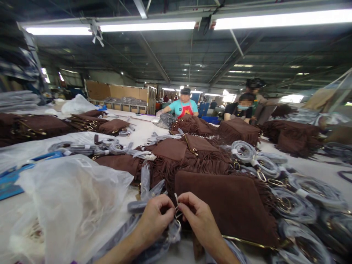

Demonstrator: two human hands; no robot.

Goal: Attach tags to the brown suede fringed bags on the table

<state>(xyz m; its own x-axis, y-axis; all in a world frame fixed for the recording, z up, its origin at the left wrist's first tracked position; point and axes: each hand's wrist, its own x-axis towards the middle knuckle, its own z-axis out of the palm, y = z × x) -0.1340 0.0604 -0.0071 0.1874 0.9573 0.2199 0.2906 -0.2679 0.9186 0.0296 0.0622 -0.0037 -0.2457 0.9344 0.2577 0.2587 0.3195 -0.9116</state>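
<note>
Left hand (155,220) and right hand (199,220): fingers closed, pinching a small metal clasp (176,212) beside a brown suede fringed bag (225,207), lower centre.

Fluoro tubes (283,16), factory ceiling (176,55)

Small metal clasp (176,211), pinched, beside suede bag (225,209)

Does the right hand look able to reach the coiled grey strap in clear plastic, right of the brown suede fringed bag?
Probably yes: only the flat brown suede fringed bag lies between the right hand and the coiled grey strap, and it blocks little.
</note>
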